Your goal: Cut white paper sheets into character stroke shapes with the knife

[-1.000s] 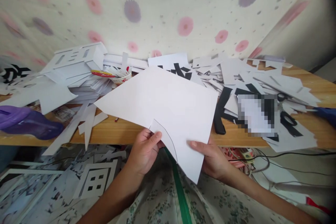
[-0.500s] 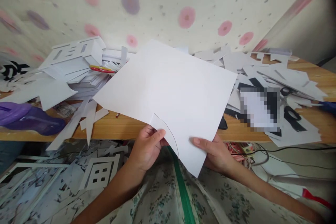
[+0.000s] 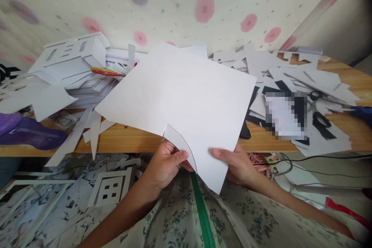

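Two-handed, holds white sheet [image 3: 181, 93] partly over wooden table [image 3: 139, 140]: pinches curve-edged strip [image 3: 175, 138] with left hand [image 3: 166, 164], grips sheet's lower right edge with right hand [image 3: 240, 166].

The left hand [image 3: 168, 162] pinches the sheet [image 3: 180, 93] beside its curved line [image 3: 188, 147], the right hand [image 3: 240, 164] grips the side edge! Over right, scissors [image 3: 314, 106] lie among scraps [image 3: 327, 81] on the table [image 3: 130, 139].

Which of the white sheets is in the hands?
The large sheet with the curved line, pinched by left hand and right hand; white scraps on the table lie untouched.
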`<move>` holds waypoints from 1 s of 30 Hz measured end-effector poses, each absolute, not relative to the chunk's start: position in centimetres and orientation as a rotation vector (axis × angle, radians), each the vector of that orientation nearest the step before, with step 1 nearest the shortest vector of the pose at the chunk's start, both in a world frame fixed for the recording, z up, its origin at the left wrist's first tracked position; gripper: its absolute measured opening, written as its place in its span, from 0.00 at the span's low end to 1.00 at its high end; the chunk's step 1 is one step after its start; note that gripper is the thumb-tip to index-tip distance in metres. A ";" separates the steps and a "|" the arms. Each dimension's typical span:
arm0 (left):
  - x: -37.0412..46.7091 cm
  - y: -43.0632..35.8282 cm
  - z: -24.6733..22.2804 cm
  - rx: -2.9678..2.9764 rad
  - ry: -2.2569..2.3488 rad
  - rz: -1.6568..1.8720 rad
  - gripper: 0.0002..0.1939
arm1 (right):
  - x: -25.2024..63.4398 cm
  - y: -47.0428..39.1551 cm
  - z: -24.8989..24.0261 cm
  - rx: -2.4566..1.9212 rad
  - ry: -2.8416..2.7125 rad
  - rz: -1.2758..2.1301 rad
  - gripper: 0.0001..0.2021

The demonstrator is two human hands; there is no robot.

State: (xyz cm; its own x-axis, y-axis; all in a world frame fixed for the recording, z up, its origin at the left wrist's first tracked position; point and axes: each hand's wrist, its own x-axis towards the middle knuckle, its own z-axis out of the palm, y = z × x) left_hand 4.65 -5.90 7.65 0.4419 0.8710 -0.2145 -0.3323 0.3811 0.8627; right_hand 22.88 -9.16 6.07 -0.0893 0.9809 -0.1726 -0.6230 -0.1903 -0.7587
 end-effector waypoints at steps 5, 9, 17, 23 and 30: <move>4.7 -6.0 7.8 0.852 0.756 0.858 0.16 | 22.9 -9.2 6.2 -0.783 -0.560 1.650 0.21; 4.5 -5.8 8.1 0.856 0.796 0.961 0.17 | 23.0 -9.2 6.1 -0.834 -0.538 1.662 0.22; 4.4 -4.9 8.4 0.764 0.840 1.395 0.13 | 23.1 -9.4 5.8 -0.923 -0.530 1.645 0.31; 4.1 -5.1 8.3 0.761 0.824 1.333 0.17 | 22.9 -9.6 5.5 -0.909 -0.497 1.634 0.36; 3.8 -5.1 8.3 0.750 0.758 1.289 0.16 | 23.1 -9.9 6.0 -0.937 -0.488 1.652 0.26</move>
State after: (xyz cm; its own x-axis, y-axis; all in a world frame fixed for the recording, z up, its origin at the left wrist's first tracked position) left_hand 3.81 -5.11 8.32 0.1192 0.9904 -0.0699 -0.5427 0.1239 0.8307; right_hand 23.06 -9.90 6.01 -0.0656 0.9433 -0.3254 -0.6149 -0.2951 -0.7314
